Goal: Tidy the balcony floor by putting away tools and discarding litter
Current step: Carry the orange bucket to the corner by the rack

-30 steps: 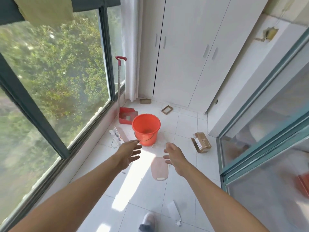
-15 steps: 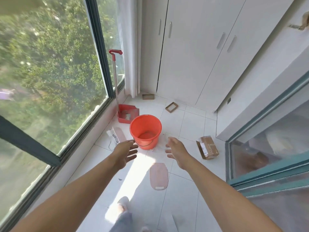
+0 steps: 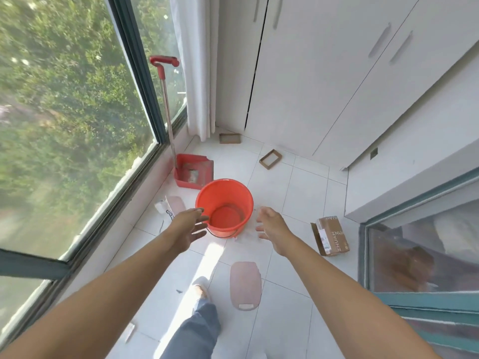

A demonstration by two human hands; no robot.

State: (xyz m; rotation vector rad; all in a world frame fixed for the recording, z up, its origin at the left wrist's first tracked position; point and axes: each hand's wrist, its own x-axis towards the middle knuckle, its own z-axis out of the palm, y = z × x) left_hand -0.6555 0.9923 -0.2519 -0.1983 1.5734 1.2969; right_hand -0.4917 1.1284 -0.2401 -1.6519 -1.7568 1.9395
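Observation:
An orange bucket stands upright on the white tile floor, its wire handle hanging down. My left hand reaches out with spread fingers, just left of the bucket's rim. My right hand is stretched out with relaxed fingers just right of the bucket. Neither hand holds anything. Behind the bucket a red dustpan with a long handle leans by the window. A cardboard box lies on the floor to the right. White crumpled litter lies left of the bucket.
A pink flat lid-like piece lies on the floor near my foot, another by the litter. Two small cardboard trays lie near the white cupboards. A paper scrap lies at the lower left. Window on the left, sliding glass door on the right.
I have stepped forward; the bucket is closer and larger in view. Both hands have moved nearer to the bucket's sides. My leg has come forward into view.

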